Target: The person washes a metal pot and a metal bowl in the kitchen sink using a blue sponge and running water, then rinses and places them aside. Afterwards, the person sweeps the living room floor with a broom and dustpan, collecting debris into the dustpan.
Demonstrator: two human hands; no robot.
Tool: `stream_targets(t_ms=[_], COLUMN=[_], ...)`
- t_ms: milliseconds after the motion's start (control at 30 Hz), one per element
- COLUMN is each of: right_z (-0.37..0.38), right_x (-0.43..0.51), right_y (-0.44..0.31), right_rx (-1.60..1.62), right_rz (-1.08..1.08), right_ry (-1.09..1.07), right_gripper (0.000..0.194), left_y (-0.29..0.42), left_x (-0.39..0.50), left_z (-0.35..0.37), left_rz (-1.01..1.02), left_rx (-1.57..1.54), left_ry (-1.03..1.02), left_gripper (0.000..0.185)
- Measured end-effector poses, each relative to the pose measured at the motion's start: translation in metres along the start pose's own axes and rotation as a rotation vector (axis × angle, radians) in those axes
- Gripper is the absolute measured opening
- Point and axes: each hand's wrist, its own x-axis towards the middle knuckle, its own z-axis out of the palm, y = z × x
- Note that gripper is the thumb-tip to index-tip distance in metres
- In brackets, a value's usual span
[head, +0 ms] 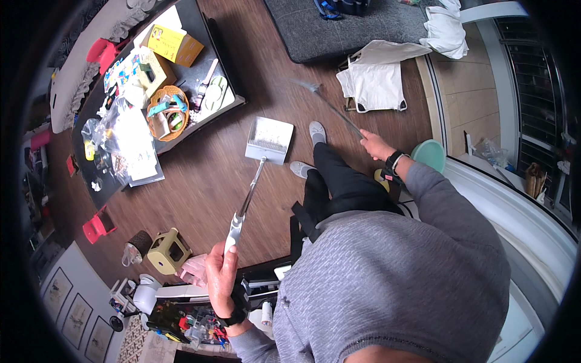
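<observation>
My left hand [221, 279] grips the white end of a long-handled dustpan [268, 136], whose metal pole runs up to a pan lying on the wood floor [195, 199]. Grey debris lies inside the pan, near its comb-like teeth. My right hand [379, 146] is closed around the thin handle of a broom [337, 111]. The broom's head is blurred and stretches out over the floor, up and to the right of the dustpan and apart from it. My two feet in grey shoes stand between the dustpan and my right hand.
A cluttered black table [215, 86] stands at left, a grey sofa [327, 36] at top. A folded white fabric chair [376, 88] and green basin [429, 155] are at right. A beige stool [169, 251], a wastebasket [140, 243] and a red chair [97, 227] stand at lower left.
</observation>
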Motion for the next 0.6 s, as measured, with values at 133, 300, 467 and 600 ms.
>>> stream_targets(t_ms=[133,300,467,600], right_z=[0.007,0.059,0.036,-0.014], right_x=[0.027,0.006,-0.022,-0.017], right_y=[0.000,0.009,-0.014,-0.026], right_rx=[0.154,0.023,-0.160,-0.104], right_rz=[-0.038,0.062,-0.089,-0.062], right_ry=[0.088,-0.084,-0.343,-0.393], right_gripper=[0.022,0.030,0.053,0.056], left_y=[0.002,0.010,0.028,0.031], left_x=[0.013,0.025,0.039,0.050], left_z=[0.002,0.008,0.015,0.016], left_rz=[0.014,0.062,0.119,0.174], left_rx=[0.028,0.069,0.089,0.086], left_ry=[-0.007,0.005,0.026,0.057], left_gripper=[0.029,0.029,0.029,0.026])
